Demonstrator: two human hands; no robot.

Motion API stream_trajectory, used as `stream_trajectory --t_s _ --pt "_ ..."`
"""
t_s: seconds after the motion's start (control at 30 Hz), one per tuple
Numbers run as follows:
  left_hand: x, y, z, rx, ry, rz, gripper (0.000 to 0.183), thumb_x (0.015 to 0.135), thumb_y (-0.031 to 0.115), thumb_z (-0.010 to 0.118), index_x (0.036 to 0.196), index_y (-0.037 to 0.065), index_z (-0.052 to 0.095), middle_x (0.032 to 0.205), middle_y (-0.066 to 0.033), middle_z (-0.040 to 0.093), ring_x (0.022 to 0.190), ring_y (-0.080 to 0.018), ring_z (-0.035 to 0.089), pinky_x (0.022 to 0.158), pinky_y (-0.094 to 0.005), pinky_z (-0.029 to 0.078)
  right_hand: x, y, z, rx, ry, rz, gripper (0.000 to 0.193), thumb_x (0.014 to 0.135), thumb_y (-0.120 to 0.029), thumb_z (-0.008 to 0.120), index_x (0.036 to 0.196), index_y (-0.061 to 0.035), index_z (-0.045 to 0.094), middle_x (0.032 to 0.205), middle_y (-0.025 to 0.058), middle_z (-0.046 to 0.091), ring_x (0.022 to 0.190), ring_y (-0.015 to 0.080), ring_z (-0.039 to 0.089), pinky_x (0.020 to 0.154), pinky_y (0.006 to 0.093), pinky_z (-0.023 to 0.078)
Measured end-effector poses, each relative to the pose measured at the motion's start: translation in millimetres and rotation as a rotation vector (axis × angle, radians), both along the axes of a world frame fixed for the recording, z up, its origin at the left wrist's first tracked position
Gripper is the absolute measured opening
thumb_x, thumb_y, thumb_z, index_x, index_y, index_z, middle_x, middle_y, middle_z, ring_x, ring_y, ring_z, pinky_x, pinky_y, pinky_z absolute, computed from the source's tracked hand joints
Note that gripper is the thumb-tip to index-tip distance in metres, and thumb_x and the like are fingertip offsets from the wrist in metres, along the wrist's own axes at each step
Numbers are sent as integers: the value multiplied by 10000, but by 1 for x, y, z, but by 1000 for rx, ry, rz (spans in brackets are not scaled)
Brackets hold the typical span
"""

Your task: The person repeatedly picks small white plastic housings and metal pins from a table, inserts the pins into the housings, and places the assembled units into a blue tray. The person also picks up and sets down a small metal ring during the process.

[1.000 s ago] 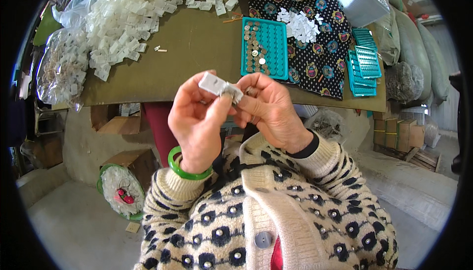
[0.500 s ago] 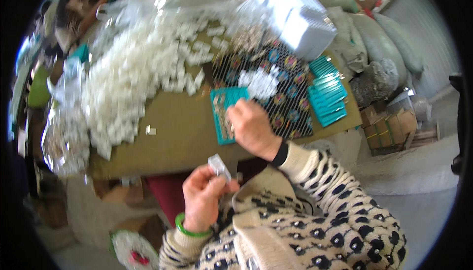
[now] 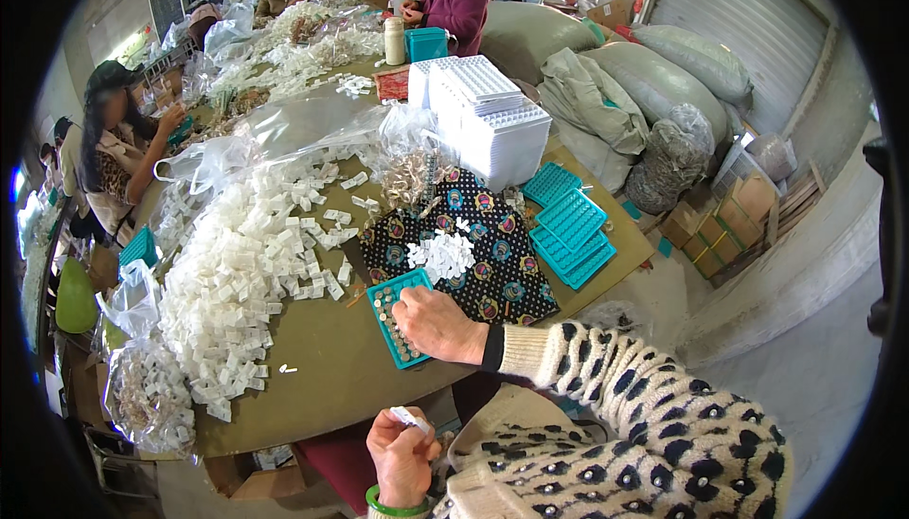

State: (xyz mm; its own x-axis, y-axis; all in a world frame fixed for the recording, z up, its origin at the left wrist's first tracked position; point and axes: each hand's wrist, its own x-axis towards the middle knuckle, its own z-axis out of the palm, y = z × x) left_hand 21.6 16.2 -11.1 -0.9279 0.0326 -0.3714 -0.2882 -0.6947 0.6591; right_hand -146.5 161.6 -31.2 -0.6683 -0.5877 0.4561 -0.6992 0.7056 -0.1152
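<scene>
The left hand (image 3: pixel 402 459) is pinching a white piece (image 3: pixel 409 418), its grip narrow, near the table (image 3: pixel 327 367). The right hand (image 3: pixel 438 324) is curling over the tray (image 3: pixel 407 362) of discs (image 3: pixel 385 304), fingertips hidden; whether it is gripping one, I cannot tell. The tray is lying beside the cloth (image 3: pixel 492 282).

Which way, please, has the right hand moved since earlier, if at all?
Yes: the right hand moved forward, from short of the teal tray to over it.
</scene>
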Motion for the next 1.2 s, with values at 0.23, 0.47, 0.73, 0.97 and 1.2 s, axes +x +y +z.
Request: stream_trajectory --t_s 0.23,0.47,0.73,0.97,1.2 --pt "3 -1 3 -10 -7 8 177 738 -79 520 884 18 542 784 -93 555 574 -161 496 477 -292 411 -6 7 12 -493 -314 54 72 859 -57 553 888 8 562 773 177 592 654 332 605 625 408 521" --pt "-1 -5 -2 -71 -28 -11 205 681 -78 456 838 31 534 782 -77 544 571 -145 478 444 -271 364 -3 32 29 -1343 -1461 218 167 951 -114 608 1035 31 614 736 15 568 553 90 542 521 243 488" --pt "-1 -12 -4 -46 -37 41 213 802 -72 565 988 12 626 847 -86 612 632 -147 553 504 -281 471 9 28 15 -515 -293 124 114 904 -98 665 874 7 635 735 50 607 608 137 574 544 269 448" --pt "-10 -19 -1 -19 54 35 259 885 -57 599 1144 -67 597 938 -111 672 780 -205 693 650 -311 593 14 13 0 -229 -97 118 53 854 -30 645 905 -18 646 825 103 586 713 290 616 617 364 501" --pt "-15 -22 7 -62 128 65 307 876 -63 609 1181 -82 582 997 -144 676 872 -247 711 767 -347 611 6 13 -3 -172 -127 143 17 821 -50 619 825 -42 604 825 115 579 723 313 624 621 401 516"
